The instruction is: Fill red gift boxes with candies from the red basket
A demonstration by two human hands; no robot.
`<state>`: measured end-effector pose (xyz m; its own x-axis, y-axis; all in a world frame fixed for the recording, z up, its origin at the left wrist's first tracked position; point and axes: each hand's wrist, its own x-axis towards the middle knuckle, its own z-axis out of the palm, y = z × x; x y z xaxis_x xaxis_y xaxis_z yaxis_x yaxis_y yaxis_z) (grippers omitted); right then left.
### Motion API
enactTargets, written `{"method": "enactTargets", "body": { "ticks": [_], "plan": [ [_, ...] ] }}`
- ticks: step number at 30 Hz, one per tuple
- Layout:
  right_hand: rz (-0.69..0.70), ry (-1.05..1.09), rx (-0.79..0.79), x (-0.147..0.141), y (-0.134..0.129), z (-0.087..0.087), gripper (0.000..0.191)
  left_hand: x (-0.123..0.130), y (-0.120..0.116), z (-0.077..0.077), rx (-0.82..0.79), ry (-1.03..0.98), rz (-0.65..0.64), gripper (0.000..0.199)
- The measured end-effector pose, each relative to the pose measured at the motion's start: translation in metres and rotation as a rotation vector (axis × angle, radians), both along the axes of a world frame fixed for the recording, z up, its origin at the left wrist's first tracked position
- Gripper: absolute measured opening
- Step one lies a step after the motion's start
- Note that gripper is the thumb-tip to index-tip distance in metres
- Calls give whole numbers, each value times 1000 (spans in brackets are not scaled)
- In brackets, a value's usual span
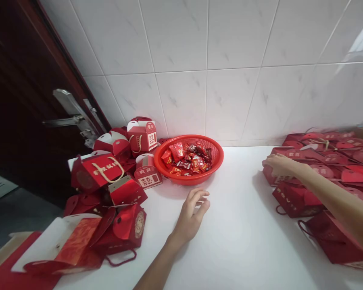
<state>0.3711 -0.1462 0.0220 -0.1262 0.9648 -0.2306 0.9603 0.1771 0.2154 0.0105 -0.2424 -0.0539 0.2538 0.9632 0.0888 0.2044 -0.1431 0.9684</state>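
My left hand (190, 215) hovers over the white table (230, 241) just in front of a red plastic basket (187, 181). Its fingers are loosely curled and apart, and nothing is between them. The basket holds several red-wrapped candies (193, 160). At the right, my right hand (278, 164) is at the near-left box (269, 176) of a group of red gift boxes. Its fingertips are bent down at the box's top edge; whether they grip it is hard to see.
Red gift boxes (97, 171), some open, are piled on the left. More red boxes (299, 199) crowd the right side. A tiled wall (181, 100) rises behind the table, and a dark door with a metal handle (63, 121) stands at the left.
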Motion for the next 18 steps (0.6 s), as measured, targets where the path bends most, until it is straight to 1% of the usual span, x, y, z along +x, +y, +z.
{"method": "enactTargets", "body": {
  "ticks": [2,4,6,9,10,12,13,15,16,17,18],
  "plan": [
    [16,-16,15,2,1,-2,37,-1,0,1,13,8,3,28],
    [42,7,42,-5,3,-3,34,-3,0,2,46,8,9,26],
    [87,66,71,-21,6,-1,29,-6,-3,6,102,33,24,25],
    [175,202,53,-61,4,7,31,-19,-12,18,224,149,103,24],
    [221,270,32,-77,1,12,31,-27,-17,24,280,198,153,24],
    [377,437,-17,-110,-8,22,29,-48,-27,38,415,290,295,22],
    [472,516,-45,-126,-14,28,27,-62,-32,44,468,334,383,21],
    [607,617,-89,-156,-24,36,22,-92,-41,55,559,430,598,19],
    [658,638,-108,-170,-28,39,20,-108,-45,59,572,491,704,20],
    [696,661,-126,-183,-31,40,19,-124,-48,60,553,565,794,20],
    [732,680,-144,-194,-33,40,20,-139,-51,60,480,661,836,20]
  ]
}}
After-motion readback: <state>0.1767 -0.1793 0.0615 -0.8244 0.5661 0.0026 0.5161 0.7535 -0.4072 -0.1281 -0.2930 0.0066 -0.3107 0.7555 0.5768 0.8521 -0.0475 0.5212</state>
